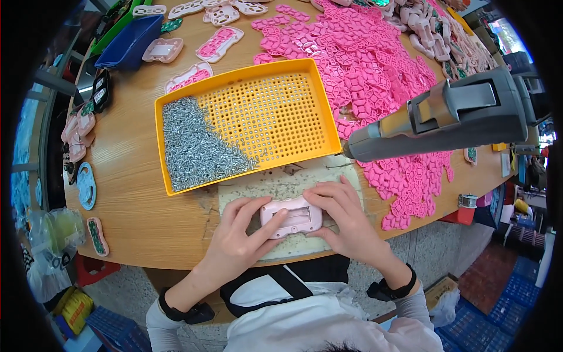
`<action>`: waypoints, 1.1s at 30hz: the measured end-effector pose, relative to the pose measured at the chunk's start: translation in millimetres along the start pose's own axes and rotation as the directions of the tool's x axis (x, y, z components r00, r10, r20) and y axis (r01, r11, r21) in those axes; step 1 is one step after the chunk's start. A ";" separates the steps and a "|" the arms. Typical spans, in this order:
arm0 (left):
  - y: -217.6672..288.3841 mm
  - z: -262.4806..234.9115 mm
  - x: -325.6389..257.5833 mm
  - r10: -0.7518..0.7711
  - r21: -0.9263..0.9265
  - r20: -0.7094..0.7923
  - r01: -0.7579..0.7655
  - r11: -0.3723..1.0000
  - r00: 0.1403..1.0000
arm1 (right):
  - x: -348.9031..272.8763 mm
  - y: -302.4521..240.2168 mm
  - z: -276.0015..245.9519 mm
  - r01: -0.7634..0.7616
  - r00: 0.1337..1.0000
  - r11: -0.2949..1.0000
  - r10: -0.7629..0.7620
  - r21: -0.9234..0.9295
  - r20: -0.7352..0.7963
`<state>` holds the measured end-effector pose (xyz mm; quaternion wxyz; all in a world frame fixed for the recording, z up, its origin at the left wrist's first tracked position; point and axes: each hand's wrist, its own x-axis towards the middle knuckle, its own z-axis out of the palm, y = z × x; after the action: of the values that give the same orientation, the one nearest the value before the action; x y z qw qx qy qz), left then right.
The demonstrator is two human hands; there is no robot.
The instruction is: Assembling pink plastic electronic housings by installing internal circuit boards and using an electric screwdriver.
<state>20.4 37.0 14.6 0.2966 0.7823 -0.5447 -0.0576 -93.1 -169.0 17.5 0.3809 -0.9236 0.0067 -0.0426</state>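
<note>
1. Two hands, one item: left hand (237, 237) and right hand (352, 226) share one pale pink controller-shaped shell (302, 226), battery opening facing up.
2. Left fingers pinch the shell's left end, thumb laid over the top face and covering part of it. Right fingers grip the right end, index along the far edge, thumb at the near edge.
3. Shell location: over one stained pale mat (305, 176), near edge of the wooden surface (141, 217), middle of view.
4. One yellow perforated tray (275, 114), just beyond the hands, overlapping the mat's far side. Silver screws (196, 146) piled in its left part; too many to count.
5. One grey power tool (451, 117) on the right, tip at the tray's near right corner; blocks view of part of the heap.
6. One big heap of bright pink button pads (369, 70), right and far side, uncountable; some run under the tool.
7. Two shell halves with pink pads inside beyond the tray: one whole (220, 44), one partly hidden by the tray rim (189, 77).
8. Left side: one blue bin (129, 44), one black device (101, 91), one light-blue rounded piece (87, 186), one shell half with green board (98, 237).
9. Two black wristbands, one per wrist.
</note>
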 end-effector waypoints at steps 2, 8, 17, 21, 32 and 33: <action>2.2 -0.8 -1.8 -0.053 -0.067 0.004 0.053 0.996 0.999 | 3.9 -1.8 -5.2 -0.009 0.998 1.000 0.010 -0.010 0.060; -1.7 0.1 -2.6 -0.164 -0.301 0.011 0.160 0.940 0.986 | 5.5 -1.1 -8.2 -0.010 0.995 1.000 0.010 -0.003 0.101; 0.9 -7.4 2.9 0.066 0.072 0.068 -0.071 0.995 0.995 | -0.4 -6.3 -3.0 -0.015 0.999 0.979 0.025 -0.203 0.048; -4.3 -6.1 20.7 0.411 0.045 0.265 -0.437 0.898 0.872 | 2.2 -3.8 -3.6 0.001 0.999 0.985 0.009 -0.175 0.052; -10.6 6.7 35.7 0.488 0.024 0.339 -0.526 0.850 0.804 | 32.5 -87.4 -80.2 0.084 0.855 0.971 -0.186 0.225 0.483; -7.1 7.1 36.9 0.456 0.083 0.339 -0.509 0.856 0.823 | 40.1 -111.6 -70.5 0.291 0.886 0.926 -0.356 0.242 0.297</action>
<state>38.1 3.1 13.7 0.1453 0.6218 -0.7676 -0.0546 -61.3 -141.2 148.8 0.4503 -0.8645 -0.2172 0.0518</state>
